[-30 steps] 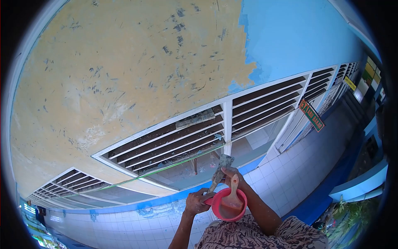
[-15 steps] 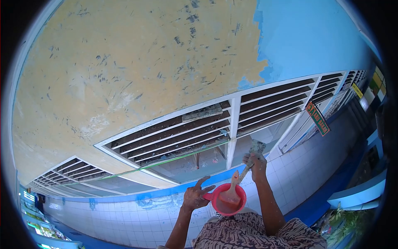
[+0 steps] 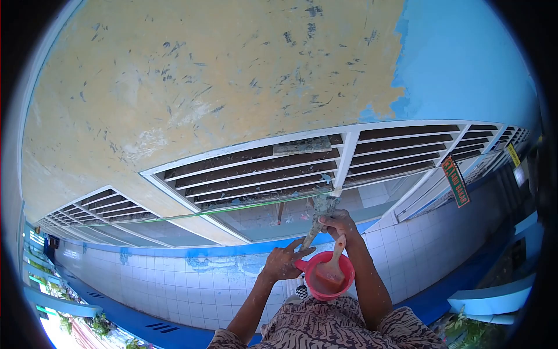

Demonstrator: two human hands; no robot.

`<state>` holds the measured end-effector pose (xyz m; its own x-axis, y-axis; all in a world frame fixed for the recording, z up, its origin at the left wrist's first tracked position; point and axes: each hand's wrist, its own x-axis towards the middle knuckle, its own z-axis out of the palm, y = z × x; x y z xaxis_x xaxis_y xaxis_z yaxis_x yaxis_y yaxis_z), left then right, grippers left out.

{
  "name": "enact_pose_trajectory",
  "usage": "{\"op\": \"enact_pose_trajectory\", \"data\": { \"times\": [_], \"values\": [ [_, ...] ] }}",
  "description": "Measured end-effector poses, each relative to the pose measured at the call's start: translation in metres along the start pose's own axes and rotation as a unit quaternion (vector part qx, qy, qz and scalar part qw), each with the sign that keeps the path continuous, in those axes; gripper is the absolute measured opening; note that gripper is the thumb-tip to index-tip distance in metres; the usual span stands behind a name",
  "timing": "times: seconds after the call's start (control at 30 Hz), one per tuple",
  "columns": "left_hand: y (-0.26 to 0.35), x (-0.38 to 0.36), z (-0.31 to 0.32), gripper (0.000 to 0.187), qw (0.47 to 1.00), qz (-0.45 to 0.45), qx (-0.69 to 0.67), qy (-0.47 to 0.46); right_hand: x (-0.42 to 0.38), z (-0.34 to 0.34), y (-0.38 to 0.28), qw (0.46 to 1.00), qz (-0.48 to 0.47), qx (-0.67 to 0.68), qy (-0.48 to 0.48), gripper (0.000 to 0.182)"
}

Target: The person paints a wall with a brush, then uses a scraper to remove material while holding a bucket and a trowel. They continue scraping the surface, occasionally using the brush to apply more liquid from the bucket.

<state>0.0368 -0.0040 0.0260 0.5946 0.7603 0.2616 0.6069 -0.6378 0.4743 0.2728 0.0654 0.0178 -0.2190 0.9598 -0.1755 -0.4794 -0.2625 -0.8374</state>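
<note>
My left hand (image 3: 282, 263) is closed round the short handle of a red plastic dipper (image 3: 301, 278), just in front of my body. Inside the dipper is some cloudy liquid, and a paintbrush (image 3: 333, 266) leans in it with its bristles down and its pale handle up over the rim. My right hand (image 3: 340, 224) grips a scraper (image 3: 323, 205) caked with grey filler, its broad blade pointing up toward the window. The lower end of the scraper's handle reaches down to the fingers of my left hand.
Ahead stands a scuffed yellowish wall (image 3: 197, 75) with blue paint (image 3: 465, 64) at right. Below it are louvred vents (image 3: 250, 174), a board (image 3: 301, 146) lying across the slats, and a green string (image 3: 180, 216). A hanging sign (image 3: 455, 181) juts out at right; white tiles (image 3: 226, 285) lie lower down.
My right hand has brought the scraper left and down, so its handle now meets my left hand. The dipper has shifted slightly right, and the view has turned a little.
</note>
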Motion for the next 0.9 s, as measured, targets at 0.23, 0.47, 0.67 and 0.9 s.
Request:
{"op": "enact_pose_trajectory", "data": {
  "times": [0.23, 0.47, 0.67, 0.9],
  "values": [
    [-0.012, -0.009, 0.007, 0.045, 0.999, -0.011, 0.043, 0.014, -0.008, -0.002, -0.008, 0.996, 0.063, 0.045, -0.046, 0.037],
    [-0.018, -0.006, 0.002, 0.039, 0.994, -0.044, 0.063, 0.074, -0.056, -0.001, -0.003, 0.997, 0.052, 0.052, -0.013, 0.060],
    [-0.014, 0.000, 0.007, 0.031, 0.987, -0.082, 0.095, 0.105, -0.087, 0.042, -0.006, 0.704, -0.289, -0.646, 0.064, 0.028],
    [-0.013, 0.003, 0.014, 0.027, 0.981, -0.088, 0.113, 0.127, -0.082, 0.033, 0.012, 0.656, -0.217, -0.723, 0.002, 0.025]
  ]
}}
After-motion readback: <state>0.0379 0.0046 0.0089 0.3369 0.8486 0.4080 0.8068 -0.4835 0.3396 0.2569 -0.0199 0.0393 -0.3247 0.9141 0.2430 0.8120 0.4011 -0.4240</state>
